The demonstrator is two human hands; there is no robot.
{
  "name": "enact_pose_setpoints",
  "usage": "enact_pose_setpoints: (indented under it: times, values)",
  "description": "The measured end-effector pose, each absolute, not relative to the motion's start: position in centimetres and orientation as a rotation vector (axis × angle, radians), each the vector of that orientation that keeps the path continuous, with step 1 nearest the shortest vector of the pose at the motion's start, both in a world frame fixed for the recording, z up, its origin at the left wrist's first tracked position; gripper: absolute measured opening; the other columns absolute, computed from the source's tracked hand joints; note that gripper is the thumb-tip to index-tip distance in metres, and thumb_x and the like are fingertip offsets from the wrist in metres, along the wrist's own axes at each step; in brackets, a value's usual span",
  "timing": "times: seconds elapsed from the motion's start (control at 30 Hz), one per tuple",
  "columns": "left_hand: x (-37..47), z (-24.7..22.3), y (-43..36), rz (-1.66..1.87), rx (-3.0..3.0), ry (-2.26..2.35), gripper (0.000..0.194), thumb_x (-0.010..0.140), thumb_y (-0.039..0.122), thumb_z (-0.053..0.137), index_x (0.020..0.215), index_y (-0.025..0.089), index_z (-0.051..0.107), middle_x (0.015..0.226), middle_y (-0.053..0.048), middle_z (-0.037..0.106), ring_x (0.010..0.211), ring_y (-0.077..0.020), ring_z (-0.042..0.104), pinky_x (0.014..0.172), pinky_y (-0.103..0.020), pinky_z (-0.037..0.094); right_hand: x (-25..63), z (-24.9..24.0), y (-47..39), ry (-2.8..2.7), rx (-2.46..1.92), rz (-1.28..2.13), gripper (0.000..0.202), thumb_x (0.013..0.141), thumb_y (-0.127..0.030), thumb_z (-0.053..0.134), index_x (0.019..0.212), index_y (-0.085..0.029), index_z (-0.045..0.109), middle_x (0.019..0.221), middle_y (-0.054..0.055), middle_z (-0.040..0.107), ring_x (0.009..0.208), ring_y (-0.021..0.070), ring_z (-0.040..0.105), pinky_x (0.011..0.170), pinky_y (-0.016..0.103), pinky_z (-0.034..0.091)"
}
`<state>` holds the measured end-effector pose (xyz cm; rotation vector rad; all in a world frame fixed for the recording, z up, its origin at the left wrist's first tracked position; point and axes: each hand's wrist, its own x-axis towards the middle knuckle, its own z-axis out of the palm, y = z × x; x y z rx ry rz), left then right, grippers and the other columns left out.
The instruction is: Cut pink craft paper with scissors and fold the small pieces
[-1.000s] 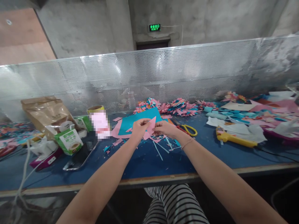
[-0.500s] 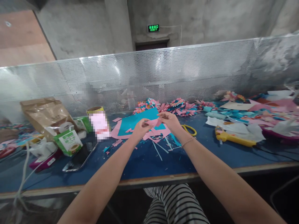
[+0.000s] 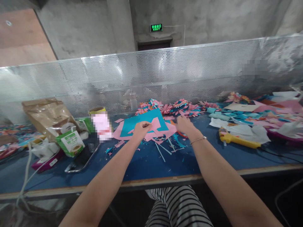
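My left hand (image 3: pixel 141 129) is closed in a pinch on a pink paper piece (image 3: pixel 155 124), held above a blue paper sheet (image 3: pixel 132 121). Pink sheets (image 3: pixel 120 132) lie beneath the blue one. My right hand (image 3: pixel 187 126) is to the right of these papers, palm down and low over the table. Its fingers bend away from me, so what they touch is hidden. Beside it shows a reddish-orange curved handle (image 3: pixel 182 135), mostly covered by the hand.
Paper fringe flowers (image 3: pixel 183 107) line the back by the perforated metal screen (image 3: pixel 153 72). A yellow glue gun (image 3: pixel 239 141) and paper scraps lie to the right. A phone (image 3: pixel 82 157), green-and-white box (image 3: pixel 70 143) and brown bag (image 3: pixel 48 115) are at the left.
My right hand has let go of the pink paper and moved right, over where the yellow scissor handle showed. My left hand keeps the pink paper, which now hangs more open.
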<state>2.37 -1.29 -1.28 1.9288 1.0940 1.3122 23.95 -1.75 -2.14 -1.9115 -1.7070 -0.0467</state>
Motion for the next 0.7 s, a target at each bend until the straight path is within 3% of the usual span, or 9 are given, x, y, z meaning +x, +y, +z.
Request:
enact_pose_setpoints:
  times: [0.07, 0.2, 0.53, 0.7]
  values:
    - [2.4, -1.3, -1.3, 1.355, 1.785, 1.080, 0.017, 0.062, 0.032, 0.059, 0.067, 0.015, 0.061, 0.057, -0.001, 0.058, 0.052, -0.0097, 0.050, 0.051, -0.022, 0.039, 25.5, -2.8, -1.4, -1.577, -2.266, 0.003, 0.043, 0.068, -0.021, 0.051, 0.107, -0.002, 0.052, 0.110, 0.028, 0.048, 0.104, 0.0337, 0.048, 0.080, 0.044, 0.040]
    - [2.6, -1.1, -1.6, 1.384, 1.601, 1.027, 0.019, 0.061, 0.033, 0.061, 0.064, 0.015, 0.057, 0.051, 0.002, 0.053, 0.046, -0.0075, 0.046, 0.047, -0.021, 0.038, 26.8, -3.3, -0.9, -1.706, -2.383, 0.187, 0.040, 0.064, -0.026, 0.054, 0.098, -0.006, 0.060, 0.097, 0.024, 0.058, 0.097, 0.0328, 0.053, 0.076, 0.040, 0.043]
    - [2.4, -0.7, -1.7, 1.444, 1.538, 0.988, 0.026, 0.065, 0.038, 0.059, 0.070, 0.013, 0.054, 0.063, -0.003, 0.060, 0.052, -0.0109, 0.057, 0.052, -0.024, 0.046, 27.6, -3.6, -0.2, -1.650, -2.207, 0.131, 0.037, 0.065, -0.038, 0.051, 0.082, -0.007, 0.063, 0.088, 0.023, 0.061, 0.089, 0.0297, 0.058, 0.071, 0.031, 0.043]
    - [2.3, -0.7, -1.6, 1.523, 1.552, 0.977, 0.025, 0.067, 0.037, 0.056, 0.071, 0.013, 0.054, 0.062, -0.003, 0.060, 0.055, -0.0123, 0.058, 0.052, -0.024, 0.046, 26.6, -2.7, 0.3, -1.329, -1.879, 0.190, 0.042, 0.064, -0.039, 0.054, 0.094, -0.010, 0.049, 0.087, 0.018, 0.059, 0.082, 0.0253, 0.057, 0.067, 0.030, 0.043]
